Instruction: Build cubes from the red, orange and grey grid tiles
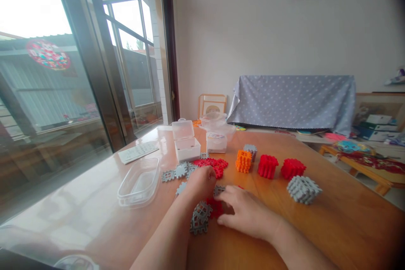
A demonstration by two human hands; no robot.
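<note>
My left hand (202, 179) is over the middle of the loose pieces, fingers curled under. Whatever it grips there is hidden. Just to its right, my right hand (238, 209) is low over the table, thumb and fingers apart around a gap. Close to its fingertips are a red interlocking plastic piece (215, 208) and a grey piece (219, 190). Grey toothed pieces (200, 218) overlap beside my left wrist. Beyond the hands, more red pieces (209, 162) and grey pieces (181, 170) are spread flat.
Stacks stand at the right: orange (243, 161), red (267, 166), another red (292, 169) and grey (304, 190). On the left are a clear tub (139, 183) and a printed sheet (138, 152). An opened plastic box (187, 150) and a smaller box (217, 142) are farther back.
</note>
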